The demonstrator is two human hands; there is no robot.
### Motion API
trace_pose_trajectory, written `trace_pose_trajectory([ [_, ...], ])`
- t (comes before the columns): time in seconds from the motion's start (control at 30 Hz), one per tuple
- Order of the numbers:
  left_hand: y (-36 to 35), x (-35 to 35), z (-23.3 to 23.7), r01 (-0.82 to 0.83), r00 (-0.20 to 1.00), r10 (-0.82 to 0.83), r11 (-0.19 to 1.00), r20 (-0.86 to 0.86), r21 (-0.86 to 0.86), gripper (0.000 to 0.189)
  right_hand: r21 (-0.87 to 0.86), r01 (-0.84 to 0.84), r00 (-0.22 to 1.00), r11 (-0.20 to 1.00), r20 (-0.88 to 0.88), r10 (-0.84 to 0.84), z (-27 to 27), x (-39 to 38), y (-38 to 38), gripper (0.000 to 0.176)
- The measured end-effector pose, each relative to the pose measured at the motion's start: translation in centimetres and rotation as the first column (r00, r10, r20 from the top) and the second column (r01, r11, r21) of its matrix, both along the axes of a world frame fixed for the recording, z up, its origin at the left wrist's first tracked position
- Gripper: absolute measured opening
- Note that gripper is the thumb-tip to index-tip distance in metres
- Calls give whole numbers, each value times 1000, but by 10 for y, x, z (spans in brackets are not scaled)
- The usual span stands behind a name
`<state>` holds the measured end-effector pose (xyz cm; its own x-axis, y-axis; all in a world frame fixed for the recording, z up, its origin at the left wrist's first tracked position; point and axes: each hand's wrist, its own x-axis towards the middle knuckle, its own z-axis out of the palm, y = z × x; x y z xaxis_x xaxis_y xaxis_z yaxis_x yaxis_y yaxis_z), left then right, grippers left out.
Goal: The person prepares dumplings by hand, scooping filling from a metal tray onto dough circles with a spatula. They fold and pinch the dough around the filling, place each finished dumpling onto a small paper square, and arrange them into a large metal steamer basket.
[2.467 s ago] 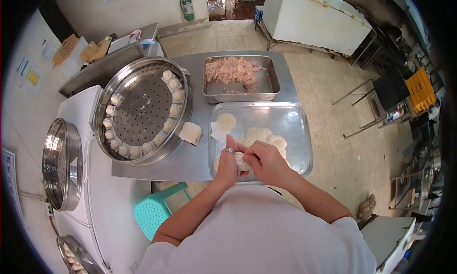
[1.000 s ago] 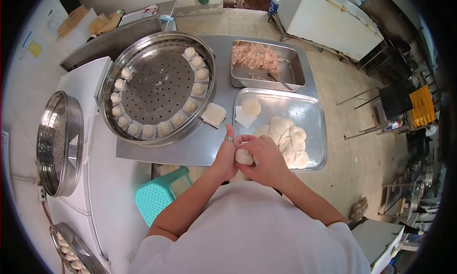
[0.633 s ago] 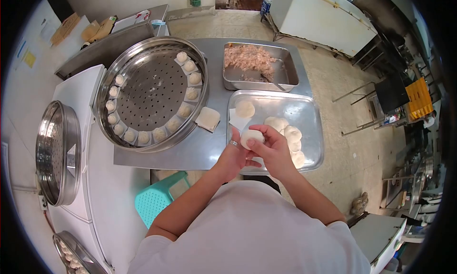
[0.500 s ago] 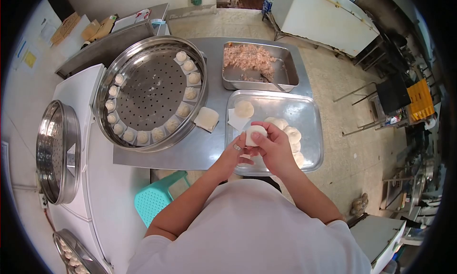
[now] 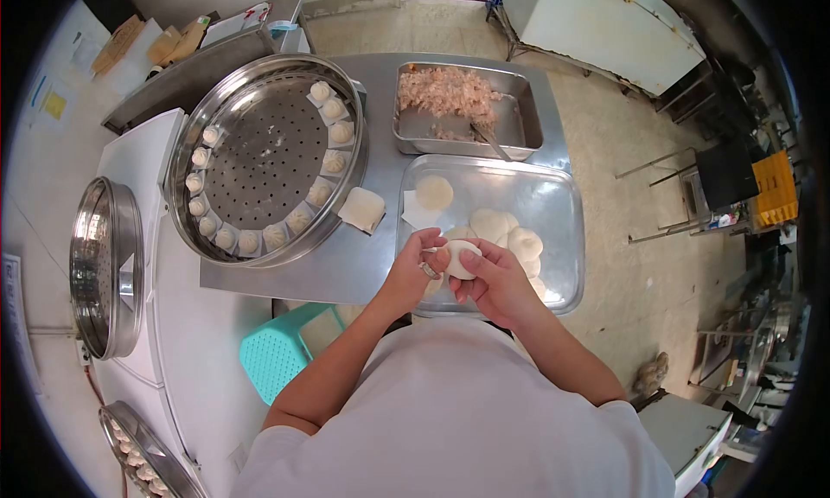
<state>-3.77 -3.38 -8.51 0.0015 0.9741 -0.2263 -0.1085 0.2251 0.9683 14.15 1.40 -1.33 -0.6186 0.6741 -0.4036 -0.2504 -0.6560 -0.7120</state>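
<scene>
Between my two hands is a white piece of dough, held low over the near part of a metal tray. My right hand has its thumb pressed on the dough and its fingers curled beneath. My left hand, wearing a ring, grips the dough's left side, its fingers bent. Several pale dough balls lie clustered on the tray, partly behind my hands. A flat dough round sits beyond them, overlapping a white paper square.
A large round steamer holds pleated buns along its inner wall. Next to it lies a stack of paper squares. A deep pan contains pinkish filling and a utensil. A turquoise stool stands below the table edge.
Both hands have come slightly down toward me with the dough, and its grip has shifted a little in the fingers. The whole view has tilted slightly, raising the table in the picture.
</scene>
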Motion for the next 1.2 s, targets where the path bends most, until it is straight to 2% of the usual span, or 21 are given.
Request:
trace_pose_trajectory([
  [0.07, 4, 1, -4, -30, 1000, 29, 999, -7, -45, 64, -78, -21, 999, 997, -37, 18, -3, 9, 3, 37],
  [0.17, 7, 0, 1, -78, 984, 97, 988, 147, -130, 59, -145, -43, 996, 988, -89, 30, -7, 19, 4, 39],
  [0.27, 3, 2, -3, 73, 997, -72, 996, -22, 43, 59, -165, -65, 990, 984, -131, 43, -15, 26, 3, 38],
  [0.37, 2, 15, 9, 68, 998, -66, 989, 20, -132, 57, -164, -95, 991, 982, -111, 78, -18, 33, 3, 36],
  [0.57, -5, 18, 13, 131, 991, -134, 974, -4, -183, 65, -142, -158, 987, 977, -28, 156, -22, 45, 6, 35],
  [0.67, -2, 16, 12, 236, 972, -227, 939, 68, -249, 66, -125, -172, 985, 977, -31, 170, -10, 43, 13, 37],
  [0.7, -4, 17, 8, 195, 979, -175, 948, 101, -250, 66, -122, -172, 985, 978, -35, 169, -7, 42, 14, 39],
  [0.8, -9, 21, 1, 88, 973, -27, 961, 228, -262, 64, -50, -223, 974, 974, -47, 220, -14, 45, 26, 43],
  [0.87, -11, 20, 4, 41, 936, 62, 958, 348, -283, 62, 5, -252, 967, 968, 43, 251, -9, 49, 43, 43],
  [0.93, -14, 17, 3, -19, 947, 107, 961, 303, -278, 65, 28, -239, 959, 971, 166, 231, 7, 49, 67, 37],
  [1.03, -20, 10, -2, -96, 952, 171, 953, 253, -286, 64, 203, -128, 977, 971, 195, 88, 17, 48, 122, 30],
  [1.1, -24, 5, -8, -134, 952, 204, 948, 228, -287, 62, 435, -124, 964, 892, 266, 4, 28, 42, 166, 28],
  [1.2, -30, 1, -15, -181, 950, 242, 942, 199, -282, 58, 569, -206, 905, 796, 419, -66, 32, 26, 241, 25],
])
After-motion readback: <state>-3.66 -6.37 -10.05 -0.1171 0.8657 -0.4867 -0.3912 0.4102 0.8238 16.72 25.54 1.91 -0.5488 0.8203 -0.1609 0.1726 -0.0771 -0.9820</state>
